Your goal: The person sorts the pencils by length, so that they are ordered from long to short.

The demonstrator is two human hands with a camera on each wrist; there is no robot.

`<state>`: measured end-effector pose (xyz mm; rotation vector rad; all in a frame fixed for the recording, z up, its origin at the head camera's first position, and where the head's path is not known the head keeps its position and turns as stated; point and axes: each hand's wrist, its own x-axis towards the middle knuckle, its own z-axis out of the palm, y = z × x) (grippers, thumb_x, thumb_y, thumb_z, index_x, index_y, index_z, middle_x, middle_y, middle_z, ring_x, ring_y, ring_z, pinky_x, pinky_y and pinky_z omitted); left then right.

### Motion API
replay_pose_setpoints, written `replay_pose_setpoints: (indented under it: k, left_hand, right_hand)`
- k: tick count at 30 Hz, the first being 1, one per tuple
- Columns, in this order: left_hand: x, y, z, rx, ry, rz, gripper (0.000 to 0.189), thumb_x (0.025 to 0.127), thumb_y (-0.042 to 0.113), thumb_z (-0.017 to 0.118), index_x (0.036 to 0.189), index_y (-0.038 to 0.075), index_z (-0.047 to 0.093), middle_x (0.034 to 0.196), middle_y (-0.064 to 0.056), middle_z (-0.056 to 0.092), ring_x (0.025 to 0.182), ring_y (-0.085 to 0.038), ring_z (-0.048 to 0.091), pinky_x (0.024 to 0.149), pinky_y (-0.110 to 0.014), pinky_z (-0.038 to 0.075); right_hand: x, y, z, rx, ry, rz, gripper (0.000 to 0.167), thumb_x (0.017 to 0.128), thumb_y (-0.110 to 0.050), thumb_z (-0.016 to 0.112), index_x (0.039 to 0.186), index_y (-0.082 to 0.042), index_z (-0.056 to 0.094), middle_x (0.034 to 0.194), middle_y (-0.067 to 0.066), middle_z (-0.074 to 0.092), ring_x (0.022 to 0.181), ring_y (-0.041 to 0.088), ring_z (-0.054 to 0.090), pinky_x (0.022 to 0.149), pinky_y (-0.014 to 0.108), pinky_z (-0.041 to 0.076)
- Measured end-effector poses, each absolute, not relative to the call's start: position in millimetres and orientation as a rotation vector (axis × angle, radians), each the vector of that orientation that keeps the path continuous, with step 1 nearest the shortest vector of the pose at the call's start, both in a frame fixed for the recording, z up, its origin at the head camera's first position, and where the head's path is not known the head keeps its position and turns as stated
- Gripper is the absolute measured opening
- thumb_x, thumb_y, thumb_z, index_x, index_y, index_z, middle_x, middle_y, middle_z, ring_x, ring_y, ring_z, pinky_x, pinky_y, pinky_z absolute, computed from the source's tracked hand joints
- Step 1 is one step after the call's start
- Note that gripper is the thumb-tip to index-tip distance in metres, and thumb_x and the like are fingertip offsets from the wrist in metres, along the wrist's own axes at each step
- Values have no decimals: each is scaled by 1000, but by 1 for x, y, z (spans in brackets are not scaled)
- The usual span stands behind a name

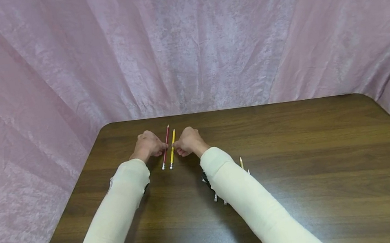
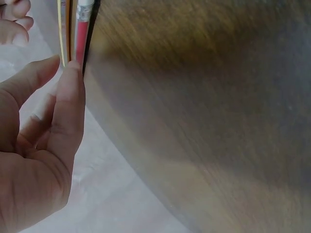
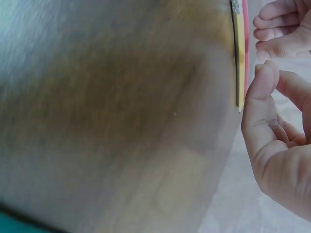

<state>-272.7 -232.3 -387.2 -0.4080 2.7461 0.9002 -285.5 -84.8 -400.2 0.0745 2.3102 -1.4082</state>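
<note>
A red pencil [image 1: 167, 133] and a yellow pencil [image 1: 172, 155] lie side by side toward the back left of the table, white eraser ends toward me. My left hand [image 1: 148, 144] comes in from the left, its fingertips right at the red pencil's middle. In the left wrist view, thumb and forefinger stand a little apart near the red pencil [image 2: 82, 41]. From the other side, my right hand [image 1: 189, 140] reaches the yellow pencil with its fingertips. Thumb and forefinger nearly meet beside the yellow pencil [image 3: 240, 58] in the right wrist view, other fingers loosely bent.
More pencils [image 1: 241, 162] lie partly hidden under my right sleeve [image 1: 254, 204], with eraser ends [image 1: 216, 197] showing on its near side. The brown wooden table [image 1: 314, 155] ends at the back before a pink curtain [image 1: 206, 42].
</note>
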Motion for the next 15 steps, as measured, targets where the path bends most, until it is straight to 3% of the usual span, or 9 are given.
replay_pose_setpoints:
  k: [15]
  left_hand:
    - [-269, -230, -381, -376, 2757, 889, 15, 86, 15, 79, 83, 1, 76, 64, -2, 70, 57, -11, 66, 64, -28, 55]
  right_hand:
    - [-280, -73, -389, -23, 2320, -1381, 16, 90, -6, 73, 80, 7, 71, 62, 12, 69, 44, 12, 61, 52, 28, 58]
